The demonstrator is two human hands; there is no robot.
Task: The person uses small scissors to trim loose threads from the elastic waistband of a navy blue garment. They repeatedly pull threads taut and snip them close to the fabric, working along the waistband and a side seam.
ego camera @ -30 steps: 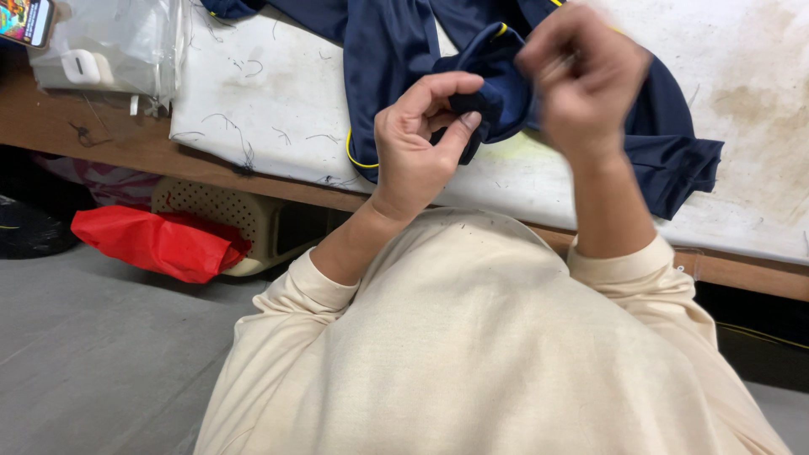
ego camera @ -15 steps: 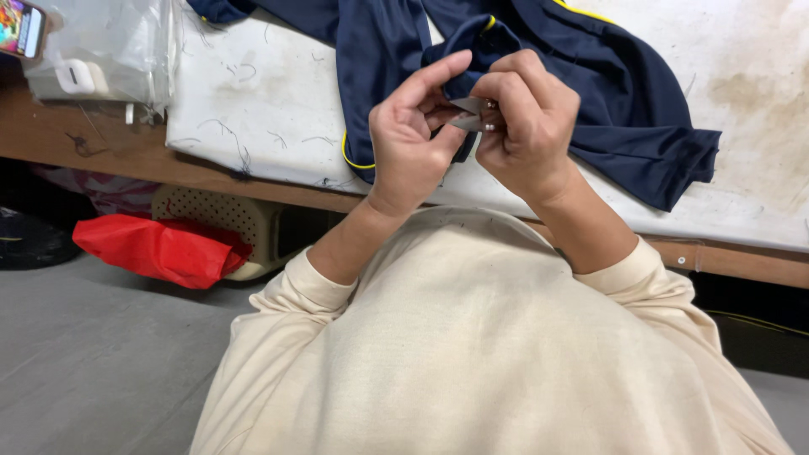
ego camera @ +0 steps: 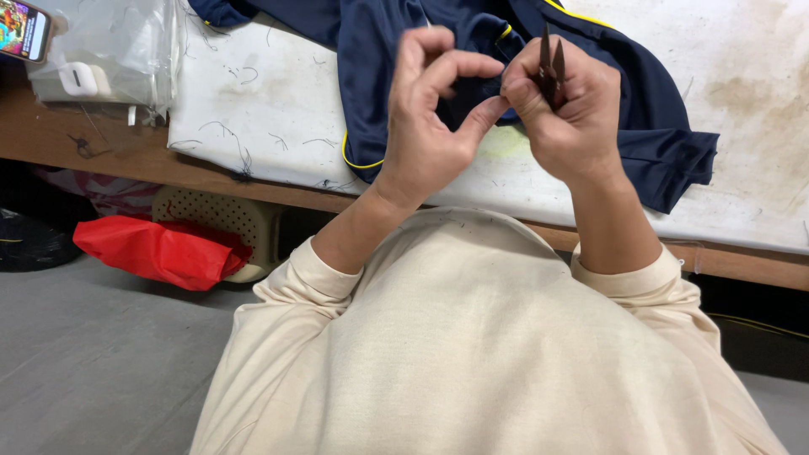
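A navy garment [ego camera: 657, 126] with yellow piping lies crumpled on the white padded table [ego camera: 253, 109]. My right hand [ego camera: 573, 126] is raised above it, shut on a small pair of dark thread snips [ego camera: 550, 63] whose blades point up. My left hand [ego camera: 425, 126] is beside it with the fingers curled in a loose ring. Its thumb tip touches my right thumb, and nothing shows in its grasp. Both hands hover just over the garment's near fold. Cream sleeves cover my forearms.
Loose thread ends litter the white pad. A clear plastic bag [ego camera: 109, 50] and a phone [ego camera: 24, 29] sit at the table's left end, by its wooden edge [ego camera: 101, 147]. Below, a red bag [ego camera: 156, 248] and a perforated cream basket [ego camera: 223, 215] rest on the grey floor.
My left hand has let go of the garment fold it pinched. The hands came together, and my right hand now holds the snips upright. The garment has settled on the table.
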